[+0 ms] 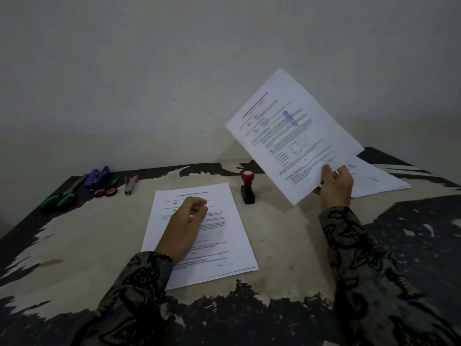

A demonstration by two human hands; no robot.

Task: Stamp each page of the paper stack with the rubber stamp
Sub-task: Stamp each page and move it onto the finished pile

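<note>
A stack of printed pages (pixel 219 236) lies in the middle of the worn table. My left hand (pixel 185 222) rests on the stack with its fingers curled and nothing in them. My right hand (pixel 335 186) pinches the lower corner of a single printed page (pixel 291 136) and holds it up in the air at the right; a blue stamp mark shows on that page. The rubber stamp (pixel 247 187), with a red handle and a black base, stands upright on the table just beyond the stack's top right corner. A second pile of pages (pixel 376 182) lies flat at the far right.
Along the table's far left edge lie green-handled scissors (pixel 59 197), a blue stapler (pixel 98 177), red-handled scissors (pixel 107 191) and a small grey stapler (pixel 131 185). A plain wall rises behind the table. The peeling tabletop (pixel 82 245) spreads left of the stack.
</note>
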